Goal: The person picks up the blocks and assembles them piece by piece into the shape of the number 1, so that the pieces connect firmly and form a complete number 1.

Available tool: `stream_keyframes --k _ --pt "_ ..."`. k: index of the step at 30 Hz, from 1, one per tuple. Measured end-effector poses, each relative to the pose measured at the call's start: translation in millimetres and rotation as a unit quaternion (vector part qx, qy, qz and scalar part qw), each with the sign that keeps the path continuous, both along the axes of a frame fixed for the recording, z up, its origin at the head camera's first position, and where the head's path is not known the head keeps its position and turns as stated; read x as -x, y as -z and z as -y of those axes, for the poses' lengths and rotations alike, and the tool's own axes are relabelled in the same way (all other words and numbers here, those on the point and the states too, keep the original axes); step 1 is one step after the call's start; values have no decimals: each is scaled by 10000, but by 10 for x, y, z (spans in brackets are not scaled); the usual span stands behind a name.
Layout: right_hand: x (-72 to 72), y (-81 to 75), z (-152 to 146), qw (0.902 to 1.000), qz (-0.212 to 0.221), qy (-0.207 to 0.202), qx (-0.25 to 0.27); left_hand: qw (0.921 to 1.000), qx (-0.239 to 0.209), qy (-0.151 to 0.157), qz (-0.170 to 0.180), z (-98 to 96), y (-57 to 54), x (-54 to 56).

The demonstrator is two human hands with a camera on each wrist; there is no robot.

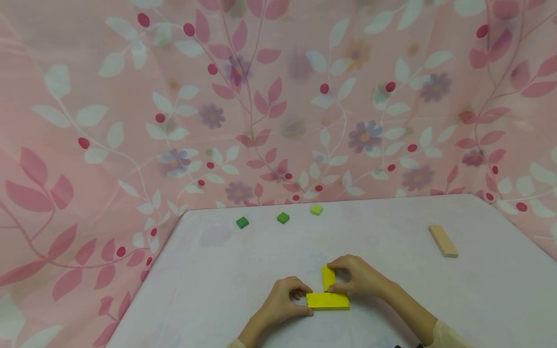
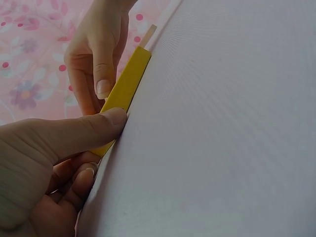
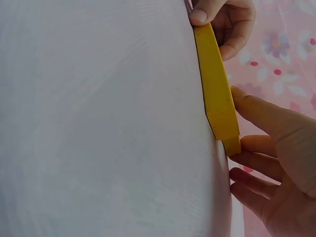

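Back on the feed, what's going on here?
A person's left hand pinches the left end of the nearer yellow block, which lies crosswise on the table. Their right hand holds the farther yellow block, its near end at or almost at the other's far side. Three green blocks near the far edge and a tan block to the right lie untouched.

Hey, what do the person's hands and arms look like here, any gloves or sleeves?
The left hand and right hand wear no gloves. Pale cream sleeves show at the head view's bottom edge, ending short of the wrists. Fingernails in the left wrist view look unpainted.
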State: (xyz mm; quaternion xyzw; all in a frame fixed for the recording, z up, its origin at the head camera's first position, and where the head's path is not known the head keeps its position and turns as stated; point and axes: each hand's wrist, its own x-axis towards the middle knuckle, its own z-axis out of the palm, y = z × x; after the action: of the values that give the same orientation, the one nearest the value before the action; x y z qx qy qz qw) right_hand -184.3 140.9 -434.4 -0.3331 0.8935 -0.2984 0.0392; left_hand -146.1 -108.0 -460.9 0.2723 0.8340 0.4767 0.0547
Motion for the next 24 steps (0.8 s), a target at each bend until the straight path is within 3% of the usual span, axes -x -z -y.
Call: stream_keyframes --k 24 --pt "-38 0 87 9999 -124 -8 48 10000 -4 8 -46 0 -4 -5"
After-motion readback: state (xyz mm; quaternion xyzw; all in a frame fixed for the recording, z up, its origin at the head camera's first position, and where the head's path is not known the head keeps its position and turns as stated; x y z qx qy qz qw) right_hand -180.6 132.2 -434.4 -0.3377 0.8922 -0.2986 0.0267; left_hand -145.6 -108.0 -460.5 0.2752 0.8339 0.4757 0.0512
